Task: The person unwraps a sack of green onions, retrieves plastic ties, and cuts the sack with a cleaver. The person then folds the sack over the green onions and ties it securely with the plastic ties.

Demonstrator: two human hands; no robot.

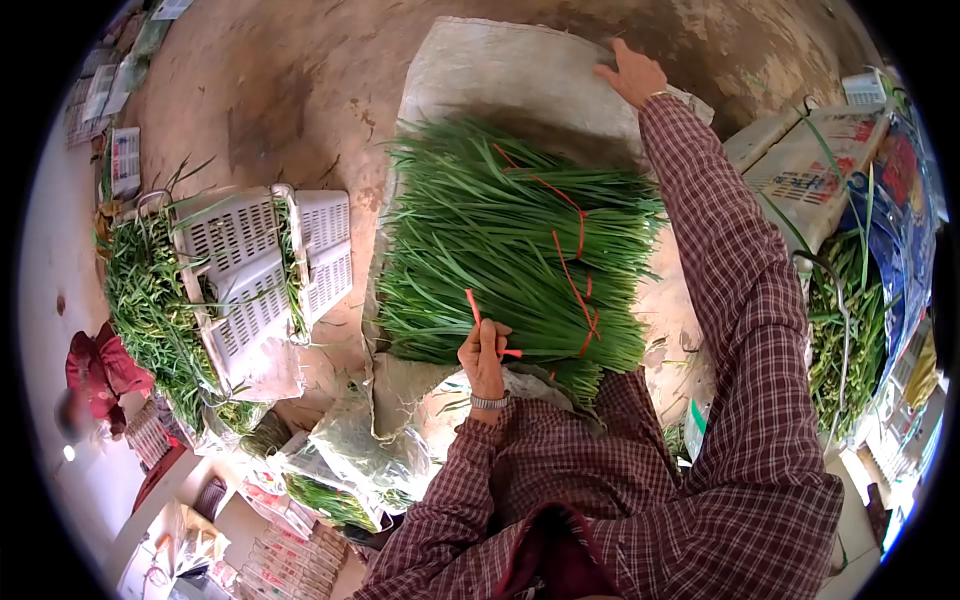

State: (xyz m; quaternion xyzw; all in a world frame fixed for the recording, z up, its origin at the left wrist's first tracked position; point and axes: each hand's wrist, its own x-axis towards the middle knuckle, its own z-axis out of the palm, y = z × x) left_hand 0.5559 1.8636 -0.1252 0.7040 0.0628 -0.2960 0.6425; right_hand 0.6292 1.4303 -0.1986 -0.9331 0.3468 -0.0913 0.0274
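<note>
Long green leafy stalks (480, 250) lie in bundles on a pale woven sheet (500, 70), with red ties (582, 235) around them. My left hand (485, 358) is closed at the near left edge of the stalks, gripping a red tie whose ends stick out above and to the right. Beyond the far right corner of the bundles, my right hand (637, 76) is stretched out over the sheet's far edge, fingers apart and holding nothing.
White plastic crates (240, 275) with loose greens stand at the left. Another crate (820, 175) and more greens (845, 340) are at the right, beside blue plastic (908, 230). Clear plastic bags (365, 450) lie near my left forearm.
</note>
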